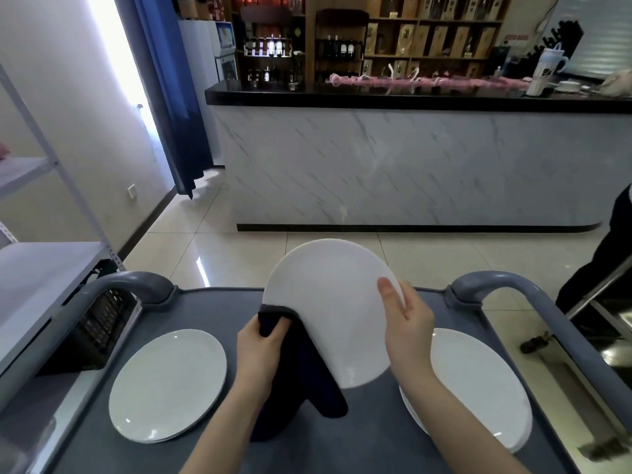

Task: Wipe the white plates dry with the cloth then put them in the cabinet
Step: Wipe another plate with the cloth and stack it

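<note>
Plain white on the raised plate, the left plates and the right plates; near-black navy on the cloth; slate grey on the cart top. Behind, white marble veined with grey on the counter front, black on its countertop, deep blue on the curtain.

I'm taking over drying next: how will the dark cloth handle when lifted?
Likely floppy: the dark cloth hangs limp below the left hand. Probably light, since that hand's pinch holds it. It folds over the raised round white plate, so should conform.
</note>
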Demonstrator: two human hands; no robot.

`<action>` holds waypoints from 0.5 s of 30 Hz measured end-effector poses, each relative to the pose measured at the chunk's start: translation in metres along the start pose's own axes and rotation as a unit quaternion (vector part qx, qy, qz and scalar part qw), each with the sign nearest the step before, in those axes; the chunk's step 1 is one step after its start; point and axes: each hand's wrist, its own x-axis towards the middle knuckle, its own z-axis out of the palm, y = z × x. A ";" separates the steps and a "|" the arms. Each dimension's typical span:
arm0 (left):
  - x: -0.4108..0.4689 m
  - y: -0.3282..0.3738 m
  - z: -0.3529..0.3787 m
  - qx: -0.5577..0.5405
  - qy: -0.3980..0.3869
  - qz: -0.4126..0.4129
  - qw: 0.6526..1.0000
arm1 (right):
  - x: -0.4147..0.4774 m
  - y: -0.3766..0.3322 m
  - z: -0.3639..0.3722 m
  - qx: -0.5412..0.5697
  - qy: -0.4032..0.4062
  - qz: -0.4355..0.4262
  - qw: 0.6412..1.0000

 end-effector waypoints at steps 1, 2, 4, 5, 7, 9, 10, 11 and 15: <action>0.001 0.000 0.001 -0.007 0.004 0.000 1.000 | -0.002 0.003 0.000 -0.010 -0.003 -0.002 1.000; 0.003 0.001 0.000 -0.003 0.005 0.011 1.000 | -0.003 0.005 -0.001 -0.021 -0.014 -0.007 1.000; 0.011 0.008 -0.003 0.027 -0.005 0.055 0.998 | 0.001 0.009 -0.007 -0.041 -0.051 -0.025 0.998; 0.015 0.015 -0.006 0.055 -0.017 0.086 0.995 | 0.004 0.010 -0.011 -0.058 -0.083 -0.045 0.994; 0.022 0.027 -0.008 0.140 -0.058 0.149 0.977 | 0.009 0.010 -0.015 -0.109 -0.171 -0.084 0.976; 0.023 0.033 -0.003 0.209 -0.113 0.194 0.952 | 0.010 0.010 -0.014 -0.148 -0.256 -0.097 0.950; 0.022 0.033 0.000 0.227 -0.130 0.206 0.943 | 0.009 0.010 -0.013 -0.155 -0.274 -0.100 0.944; 0.022 0.032 0.003 0.237 -0.131 0.209 0.940 | 0.008 0.010 -0.012 -0.155 -0.273 -0.104 0.944; 0.025 0.018 -0.003 0.204 -0.096 0.161 0.961 | 0.008 0.011 -0.015 -0.086 -0.190 -0.082 0.975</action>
